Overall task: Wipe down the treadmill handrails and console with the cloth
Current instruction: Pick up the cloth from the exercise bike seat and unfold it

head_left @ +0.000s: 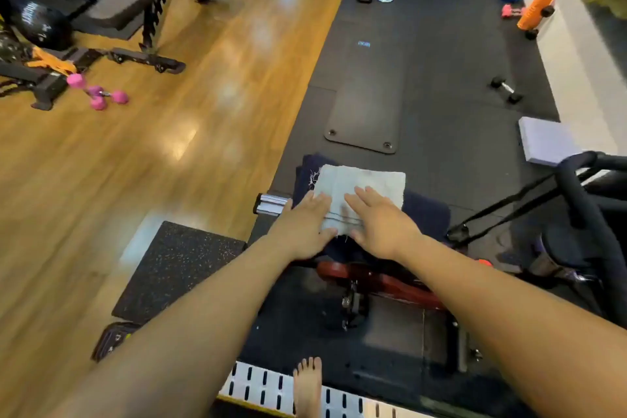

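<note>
Item under inspection: the cloth (361, 190), pale grey, coarse woven texture, folded to a flat rectangle. Loose frayed threads show at its far-left corner, and a stitched hem runs along the near edge. It looks slightly wider than deep, with the long side running left to right across the view and the hemmed edge facing the person.

Location: the cloth lies on a dark navy fabric (424, 214), soft and thick. This fabric is draped over a support whose ribbed silver metal end (271, 204) protrudes at the left.

Hands: the left hand (305, 224) and right hand (380, 220) both lie palm down on the cloth's near half. Fingers are straight and flat, pointing away, gripping nothing.

Surroundings: a matte black rubber mat (458, 78) and a glossy wooden floor (203, 112).
</note>
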